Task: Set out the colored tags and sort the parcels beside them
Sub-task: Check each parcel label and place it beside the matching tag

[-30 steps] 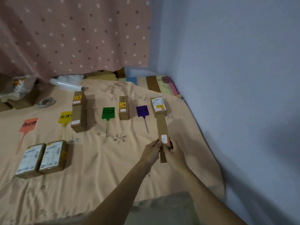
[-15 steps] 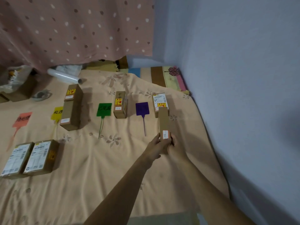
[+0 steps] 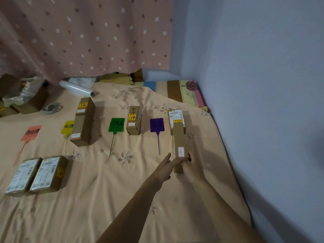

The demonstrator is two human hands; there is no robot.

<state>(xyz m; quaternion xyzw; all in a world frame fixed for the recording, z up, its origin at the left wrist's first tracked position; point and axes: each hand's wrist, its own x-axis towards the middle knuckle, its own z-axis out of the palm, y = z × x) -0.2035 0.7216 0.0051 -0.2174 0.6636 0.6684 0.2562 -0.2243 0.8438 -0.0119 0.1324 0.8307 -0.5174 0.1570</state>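
Long parcel (image 3: pixel 179 146): right of centre in the frame, just right of the purple tag (image 3: pixel 157 125). Its far end overlaps the labelled parcel (image 3: pixel 175 115) behind it. Whether it rests on that parcel or hangs above it, I cannot tell. Its near end lies between the two grips.

Left grip (image 3: pixel 164 170): bare hand, fingers straight and apart, laid against the parcel's near left side, not curled round it.

Right grip (image 3: pixel 190 159): mostly hidden behind the parcel, with only fingertips showing at its right edge. Clamped or merely touching, cannot tell.

Progress: four tags are out in a row on the bed sheet (image 3: pixel 91 186), namely pink tag (image 3: pixel 31 132), yellow tag (image 3: pixel 67 127), green tag (image 3: pixel 116 124) and purple. A tall parcel (image 3: pixel 83 121) lies just beside yellow, and a small parcel (image 3: pixel 134 120) beside green. Judgement: the purple group is being filled.

Open item: two flat parcels (image 3: pixel 36 175) at lower left, below pink. Placed or waiting, unclear.
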